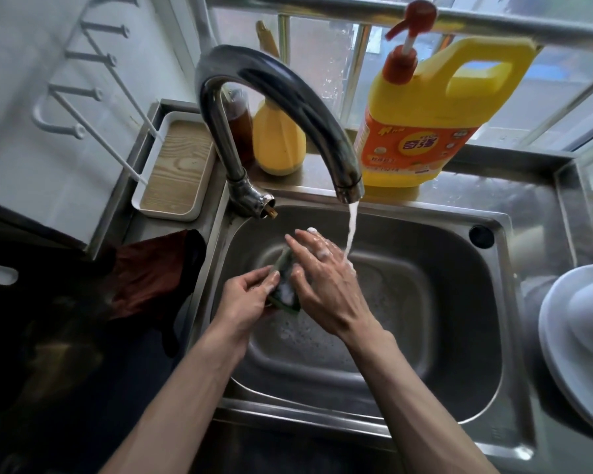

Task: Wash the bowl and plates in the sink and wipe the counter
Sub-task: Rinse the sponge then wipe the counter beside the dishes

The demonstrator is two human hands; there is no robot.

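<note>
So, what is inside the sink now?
The left hand pinches a soapy sponge, the right hand touches it; water runs beside them. No dishes show. What lies under the hands is hidden.

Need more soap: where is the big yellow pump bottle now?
Head view, upper right: the big yellow plastic pump bottle stands on the ledge behind the steel sink, right of the curved metal faucet and a smaller yellow bottle.

Bare forearms (pixel 192 388); the right grip (pixel 326 285) shines wet, flecked with foam.
</note>
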